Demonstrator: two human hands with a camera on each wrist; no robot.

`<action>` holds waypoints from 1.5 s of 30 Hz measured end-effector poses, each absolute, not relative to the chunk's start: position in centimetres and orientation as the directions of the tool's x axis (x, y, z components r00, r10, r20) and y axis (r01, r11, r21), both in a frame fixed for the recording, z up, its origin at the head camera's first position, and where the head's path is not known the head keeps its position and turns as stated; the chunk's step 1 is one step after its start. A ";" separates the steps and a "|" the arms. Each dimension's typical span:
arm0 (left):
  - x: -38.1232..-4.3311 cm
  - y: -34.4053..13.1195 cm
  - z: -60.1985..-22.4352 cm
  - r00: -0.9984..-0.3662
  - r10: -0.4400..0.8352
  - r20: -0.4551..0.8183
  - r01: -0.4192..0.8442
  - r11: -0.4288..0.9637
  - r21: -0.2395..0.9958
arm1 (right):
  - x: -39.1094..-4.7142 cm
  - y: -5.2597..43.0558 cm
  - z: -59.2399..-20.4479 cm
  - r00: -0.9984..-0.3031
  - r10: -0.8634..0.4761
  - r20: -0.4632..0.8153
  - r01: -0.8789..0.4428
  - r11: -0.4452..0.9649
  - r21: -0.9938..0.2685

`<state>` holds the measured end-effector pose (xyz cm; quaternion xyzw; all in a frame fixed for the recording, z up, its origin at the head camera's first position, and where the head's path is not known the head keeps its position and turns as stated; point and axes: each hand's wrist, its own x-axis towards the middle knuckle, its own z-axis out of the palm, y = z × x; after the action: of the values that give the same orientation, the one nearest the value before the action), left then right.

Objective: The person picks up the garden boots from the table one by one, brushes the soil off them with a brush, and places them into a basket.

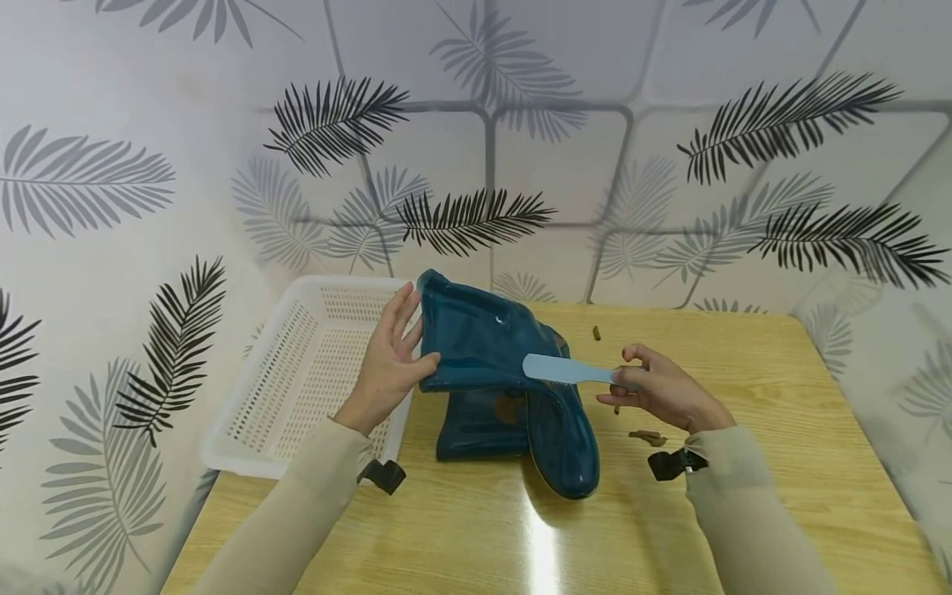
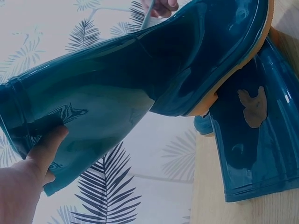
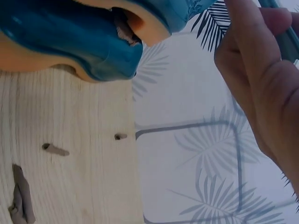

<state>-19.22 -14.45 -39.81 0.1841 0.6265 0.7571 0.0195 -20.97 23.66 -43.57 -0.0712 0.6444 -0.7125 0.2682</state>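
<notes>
A dark teal rubber boot (image 1: 476, 335) is held on its side above the table, its toe toward the person. My left hand (image 1: 390, 355) grips it at the shaft opening, the thumb (image 2: 49, 144) on the outside. In the head view, my right hand (image 1: 658, 388) holds the handle of a light blue brush-like tool (image 1: 554, 368), whose flat head overlaps the boot near the ankle. A second teal boot (image 2: 261, 149) lies beneath on the table, with a brown mud-like patch (image 2: 254, 108) on its shaft.
A white perforated plastic basket (image 1: 256, 388) stands at the left of the wooden table (image 1: 773, 463). Several brown clods (image 3: 21, 198) lie on the tabletop right of the boots. A leaf-patterned wall covering (image 1: 446, 165) rises behind the table.
</notes>
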 end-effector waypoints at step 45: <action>-19.1 -14.6 -39.7 -0.929 0.266 0.256 0.197 -0.229 0.953 | -20.0 25.1 -44.8 -0.875 -0.431 -0.219 0.260 -0.038 -0.965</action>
<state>-19.10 -14.62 -39.75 0.1866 0.6205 0.7613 0.0227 -19.97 25.14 -44.79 -0.0659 0.6504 -0.7174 0.2407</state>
